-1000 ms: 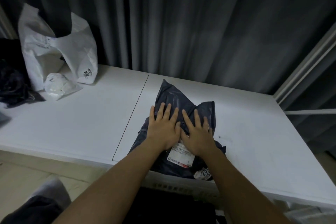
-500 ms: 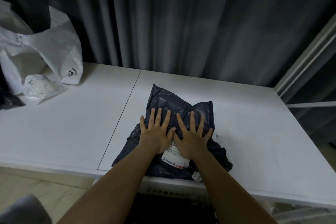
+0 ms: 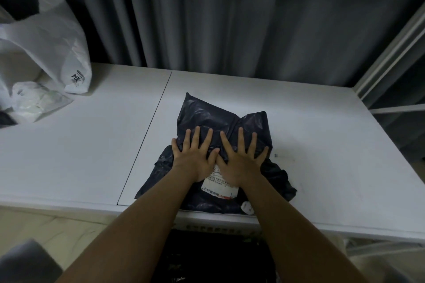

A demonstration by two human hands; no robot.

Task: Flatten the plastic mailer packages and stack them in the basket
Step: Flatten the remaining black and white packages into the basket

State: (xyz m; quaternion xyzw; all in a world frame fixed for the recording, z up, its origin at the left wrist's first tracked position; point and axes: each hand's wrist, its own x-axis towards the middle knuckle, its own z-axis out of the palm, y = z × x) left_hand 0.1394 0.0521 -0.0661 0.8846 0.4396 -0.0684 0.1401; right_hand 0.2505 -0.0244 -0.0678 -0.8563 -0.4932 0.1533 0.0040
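Item one, dark mailer [image 3: 220,117]: a crumpled navy plastic package lying on the white table [image 3: 322,135], right of the seam, its near edge at the table's front lip, a white shipping label [image 3: 218,187] showing between my wrists. Item two, left hand [image 3: 195,156]: palm down on the mailer's middle, fingers straight and spread, gripping nothing. Item three, right hand [image 3: 241,158]: the same, flat beside the left with thumbs touching, fingers fanned over the plastic. Change noted: a second ago my fingers lay close together; half a second ago they began to splay, and now they are wider apart, covering more of the mailer's upper half. The far corners are still peaked and wrinkled, so I judge the flattening under way but not finished; air or folds remain toward the back edge. Item four, basket: I cannot name it with confidence; a dark opening under the table's front edge, between my forearms, may be it, but the view is too dim. Nothing is visibly stacked there. Item five, white bag [image 3: 57,53]: standing at far left of the table, a small clear packet [image 3: 39,101] beside it, both well apart from the mailer and untouched.
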